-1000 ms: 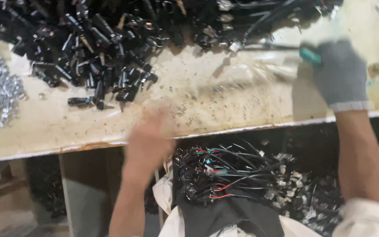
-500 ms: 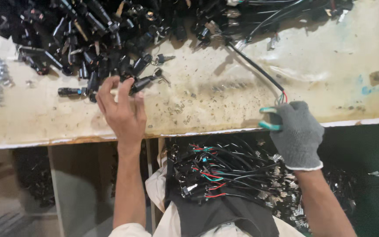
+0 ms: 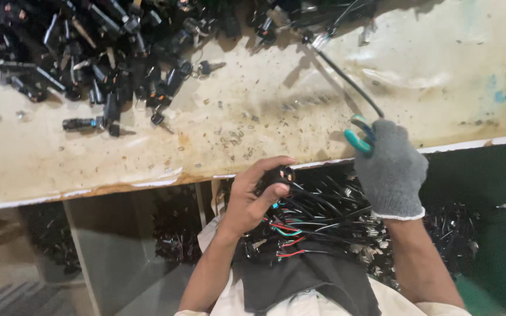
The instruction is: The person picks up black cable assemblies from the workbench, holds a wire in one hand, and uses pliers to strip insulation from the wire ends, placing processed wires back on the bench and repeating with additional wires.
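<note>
The small black switch part [image 3: 280, 175] sits pinched in the bare left hand [image 3: 253, 202], just below the front edge of the desk [image 3: 276, 120] and above the bundle of black, red and green wires [image 3: 311, 225] lying in the person's lap. Half a second ago that hand was spread flat on the desk at the edge of the heap of black parts [image 3: 106, 52]; now it has drawn back off the surface with one piece taken, its grip closed on it between thumb and fingers. The gloved right hand [image 3: 389, 169] has also lifted slightly and holds teal-handled cutters [image 3: 358, 136], its grip closed around the handles, with a black cable [image 3: 346, 82] running from the tool up toward the pile. So one piece has left the heap and both hands have gathered near the desk edge over the lap. The desk is pale, scuffed and stained, speckled with small dark offcuts; a few loose parts [image 3: 83, 123] lie apart from the heap. Beneath it are dim shelves and a dark green panel [image 3: 475, 175].
</note>
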### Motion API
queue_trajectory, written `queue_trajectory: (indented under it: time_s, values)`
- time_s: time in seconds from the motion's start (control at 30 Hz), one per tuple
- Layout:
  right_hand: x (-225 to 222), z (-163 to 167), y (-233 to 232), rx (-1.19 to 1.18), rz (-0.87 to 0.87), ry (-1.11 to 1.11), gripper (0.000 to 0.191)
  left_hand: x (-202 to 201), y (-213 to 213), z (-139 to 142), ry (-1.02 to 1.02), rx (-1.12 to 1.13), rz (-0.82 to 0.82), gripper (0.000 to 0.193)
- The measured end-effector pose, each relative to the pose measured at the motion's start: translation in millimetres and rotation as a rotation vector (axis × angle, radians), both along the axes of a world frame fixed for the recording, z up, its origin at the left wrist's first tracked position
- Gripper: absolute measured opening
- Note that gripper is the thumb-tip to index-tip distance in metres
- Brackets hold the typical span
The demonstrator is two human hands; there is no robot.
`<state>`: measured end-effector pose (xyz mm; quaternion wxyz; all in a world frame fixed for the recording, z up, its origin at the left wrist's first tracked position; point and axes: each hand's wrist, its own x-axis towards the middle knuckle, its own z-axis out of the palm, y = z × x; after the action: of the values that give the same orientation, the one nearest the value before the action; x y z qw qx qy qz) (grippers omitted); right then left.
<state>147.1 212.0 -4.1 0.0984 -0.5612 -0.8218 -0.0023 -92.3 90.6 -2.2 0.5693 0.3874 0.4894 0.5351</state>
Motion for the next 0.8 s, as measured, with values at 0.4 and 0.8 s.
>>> queue_trajectory:
  time_s: [0.4,0.8]
  values:
    - [-26,50,-18,-0.379,0.862,0.079,0.018,14,3,6,-0.05,-0.14,-0.122,0.033]
    - [-49,32,-59,-0.699,0.178,1.687,0.017,18,-7,10,0.091,0.115,0.001,0.03]
